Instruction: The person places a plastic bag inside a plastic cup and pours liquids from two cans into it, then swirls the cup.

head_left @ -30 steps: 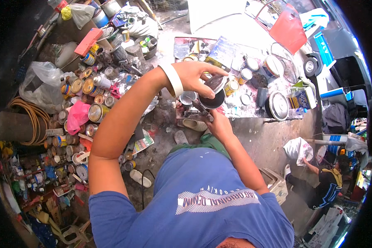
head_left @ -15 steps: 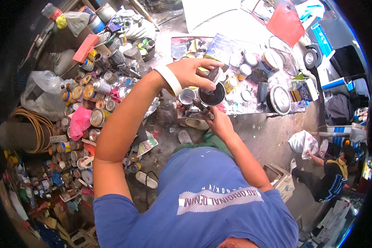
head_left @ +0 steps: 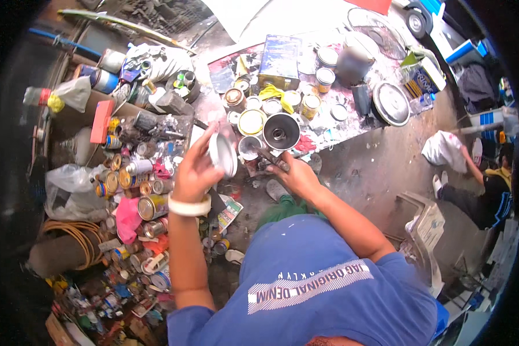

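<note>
My left hand (head_left: 195,170) holds a round, pale can or lid (head_left: 222,154) on edge, between thumb and fingers, left of the table. Its exact kind is blurred. My right hand (head_left: 301,177) is wrapped round the dark handle (head_left: 274,161) of what looks like a spray gun. At its far end is an upright cup (head_left: 281,131), dark inside, with a round fitting visible at the bottom. A small grey can (head_left: 249,147) stands just left of the cup. Beyond it are a yellow-rimmed tin (head_left: 251,121) and a yellow cloth (head_left: 275,95).
The paint-stained table (head_left: 352,130) carries several tins, a tall rectangular can (head_left: 280,60) and a large round lidded pot (head_left: 390,104). Many paint cans (head_left: 153,207) crowd the floor at left. A plastic chair (head_left: 424,228) stands at right, near another person (head_left: 490,196).
My left hand has moved from over the dark cup to the left with the pale container, uncovering the cup's inside. My right hand keeps its hold on the handle. The view has shifted.
</note>
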The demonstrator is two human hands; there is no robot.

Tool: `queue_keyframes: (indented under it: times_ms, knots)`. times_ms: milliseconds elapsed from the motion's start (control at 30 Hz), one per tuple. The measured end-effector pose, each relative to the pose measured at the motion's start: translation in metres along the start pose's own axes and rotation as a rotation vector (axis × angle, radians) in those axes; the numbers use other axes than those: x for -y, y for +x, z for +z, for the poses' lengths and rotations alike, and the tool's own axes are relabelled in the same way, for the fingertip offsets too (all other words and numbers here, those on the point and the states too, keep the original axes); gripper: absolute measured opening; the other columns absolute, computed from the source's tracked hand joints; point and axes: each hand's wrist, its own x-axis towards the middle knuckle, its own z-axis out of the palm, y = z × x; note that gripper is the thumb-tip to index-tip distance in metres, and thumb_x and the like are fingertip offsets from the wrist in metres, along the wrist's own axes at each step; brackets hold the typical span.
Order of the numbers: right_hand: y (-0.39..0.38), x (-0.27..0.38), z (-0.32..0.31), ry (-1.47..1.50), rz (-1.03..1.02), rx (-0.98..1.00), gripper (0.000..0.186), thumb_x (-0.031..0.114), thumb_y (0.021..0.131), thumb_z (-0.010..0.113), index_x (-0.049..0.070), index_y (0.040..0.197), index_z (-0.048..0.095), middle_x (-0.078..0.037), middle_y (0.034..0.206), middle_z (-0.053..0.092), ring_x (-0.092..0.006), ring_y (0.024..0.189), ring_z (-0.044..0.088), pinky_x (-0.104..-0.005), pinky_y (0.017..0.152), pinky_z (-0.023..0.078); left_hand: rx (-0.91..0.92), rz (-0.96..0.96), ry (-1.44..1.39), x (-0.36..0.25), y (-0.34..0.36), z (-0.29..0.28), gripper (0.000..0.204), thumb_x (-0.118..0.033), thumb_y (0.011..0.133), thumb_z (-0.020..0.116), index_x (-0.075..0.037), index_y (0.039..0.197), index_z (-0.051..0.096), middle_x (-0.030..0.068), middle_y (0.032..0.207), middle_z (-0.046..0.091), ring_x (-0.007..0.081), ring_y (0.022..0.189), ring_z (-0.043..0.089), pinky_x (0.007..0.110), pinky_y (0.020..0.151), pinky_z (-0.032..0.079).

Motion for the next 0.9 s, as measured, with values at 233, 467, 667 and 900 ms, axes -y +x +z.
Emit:
queue_keyframes:
  times_ms: [233,467,667,900]
  knots:
    - [0.001,0.017,-0.004,0.002,0.054,0.045,0.056,0.051,0.096,0.066,0.004,0.126,0.055,-0.028,0.103,0.072,-0.0494,0.099,0.067,-0.0564,0.083,0.052,-0.234,-0.179,-0.171,0.041,-0.067,0.003,0.102,-0.031,0.077,0.090,0.001,0.156,0.033,0.0238,0.151,0.049,0.0388,0.135,0.055,0.050,0.115,0.043]
    - [0.013,0.039,-0.022,-0.185,0.035,0.103,0.054,0.051,0.096,0.066,0.003,0.120,0.056,-0.028,0.098,0.071,-0.0478,0.096,0.068,-0.0558,0.080,0.052,-0.347,-0.171,-0.253,0.071,-0.094,0.000,0.090,-0.022,0.080,0.084,0.001,0.153,0.037,0.0203,0.152,0.049,0.0340,0.130,0.059,0.045,0.110,0.049]
    - [0.020,0.058,-0.031,-0.352,-0.052,0.098,0.054,0.051,0.095,0.068,0.003,0.117,0.058,-0.027,0.098,0.072,-0.0460,0.096,0.069,-0.0545,0.080,0.052,-0.382,-0.088,-0.272,0.070,-0.106,-0.001,0.081,-0.006,0.082,0.078,0.001,0.152,0.038,0.0157,0.151,0.050,0.0303,0.129,0.060,0.042,0.108,0.050]
    - [0.012,0.062,-0.021,-0.292,-0.142,0.034,0.050,0.038,0.093,0.073,0.007,0.131,0.062,-0.024,0.096,0.073,-0.0428,0.092,0.070,-0.0502,0.082,0.052,-0.368,-0.130,-0.231,0.066,-0.117,0.001,0.083,-0.007,0.083,0.082,-0.003,0.154,0.039,0.0124,0.148,0.051,0.0273,0.134,0.053,0.043,0.107,0.051]
